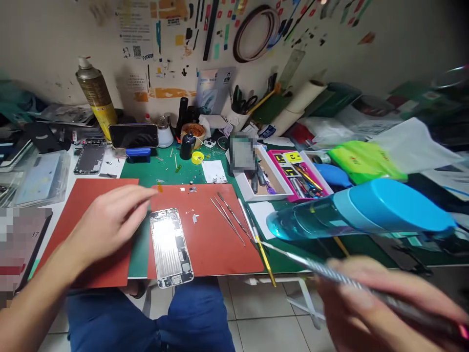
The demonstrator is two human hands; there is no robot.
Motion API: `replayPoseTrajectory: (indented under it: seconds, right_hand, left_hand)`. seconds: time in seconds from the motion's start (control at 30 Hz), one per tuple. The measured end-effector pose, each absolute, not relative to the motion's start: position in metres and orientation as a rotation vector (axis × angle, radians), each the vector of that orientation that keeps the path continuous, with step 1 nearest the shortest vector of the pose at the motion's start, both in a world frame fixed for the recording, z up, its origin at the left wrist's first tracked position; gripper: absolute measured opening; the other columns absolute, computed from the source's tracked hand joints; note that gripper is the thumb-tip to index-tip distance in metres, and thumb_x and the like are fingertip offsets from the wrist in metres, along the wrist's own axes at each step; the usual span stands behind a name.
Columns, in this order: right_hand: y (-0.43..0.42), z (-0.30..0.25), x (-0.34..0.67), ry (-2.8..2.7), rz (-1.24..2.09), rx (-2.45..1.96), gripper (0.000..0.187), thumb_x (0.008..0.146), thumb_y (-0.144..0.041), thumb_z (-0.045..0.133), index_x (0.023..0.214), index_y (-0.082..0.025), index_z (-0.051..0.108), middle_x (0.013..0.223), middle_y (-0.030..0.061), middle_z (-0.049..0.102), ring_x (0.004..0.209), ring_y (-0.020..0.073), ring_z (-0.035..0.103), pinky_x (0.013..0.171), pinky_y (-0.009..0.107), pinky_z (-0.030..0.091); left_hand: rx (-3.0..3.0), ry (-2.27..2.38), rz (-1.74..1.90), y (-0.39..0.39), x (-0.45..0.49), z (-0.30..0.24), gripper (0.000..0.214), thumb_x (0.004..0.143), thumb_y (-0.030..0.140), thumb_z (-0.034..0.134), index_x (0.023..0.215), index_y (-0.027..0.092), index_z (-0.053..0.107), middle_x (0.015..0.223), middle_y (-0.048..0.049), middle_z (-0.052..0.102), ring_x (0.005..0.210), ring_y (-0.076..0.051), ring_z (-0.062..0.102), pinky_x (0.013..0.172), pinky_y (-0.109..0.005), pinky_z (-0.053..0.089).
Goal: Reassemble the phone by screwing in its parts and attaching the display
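My left hand (112,217) is closed in a pinch above the red mats. A small amber strip (160,187) shows at its fingertips. Below it, an opened phone housing (166,244) with a bright silver inside lies on the right mat, its lower end jutting past the mat's front edge. My right hand (381,298), blurred and close to the camera, grips a metal pry tool (308,263) with a knurled handle and a thin tip pointing left. Tweezers (227,220), a thin metal tool (233,213) and tiny metal parts (195,218) lie on this mat.
A blue water bottle (351,210) lies on its side at the right. Behind are a white tool box (262,191) and a pink box (289,190). A phone (134,136) leans on a blue stand (138,155). A spray can (97,98) stands at the back left.
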State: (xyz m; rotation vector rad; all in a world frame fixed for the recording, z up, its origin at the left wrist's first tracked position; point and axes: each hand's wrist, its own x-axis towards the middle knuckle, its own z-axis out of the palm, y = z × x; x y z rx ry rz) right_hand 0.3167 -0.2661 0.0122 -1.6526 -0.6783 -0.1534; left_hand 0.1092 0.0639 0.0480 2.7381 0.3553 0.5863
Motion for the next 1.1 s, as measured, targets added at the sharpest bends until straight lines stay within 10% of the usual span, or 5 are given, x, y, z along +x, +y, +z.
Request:
replayPoseTrajectory:
  seconds: [0.27,1.1]
  right_hand:
    - [-0.066,0.005,0.33,-0.547,0.266,-1.302,0.042,0.081,-0.042,0.088,0.104,-0.028,0.055,0.086,-0.0026,0.075,0.066,0.0172,0.074,0.065,0.035,0.065]
    - [-0.055,-0.037,0.329,-0.745,0.124,-1.678,0.032,0.098,-0.04,0.071,0.123,-0.028,0.054,0.095,0.0007,0.077,0.079,0.0185,0.078,0.076,0.035,0.064]
  left_hand:
    - [2.799,0.45,0.554,0.117,0.154,0.003,0.04,0.113,0.036,0.045,0.113,0.016,0.08,0.106,-0.009,0.083,0.095,-0.025,0.078,0.084,-0.038,0.059]
    - [2.757,0.284,0.547,0.108,0.149,-0.016,0.032,0.115,0.033,0.049,0.12,0.018,0.077,0.106,-0.0055,0.082,0.088,-0.019,0.077,0.079,-0.031,0.058]
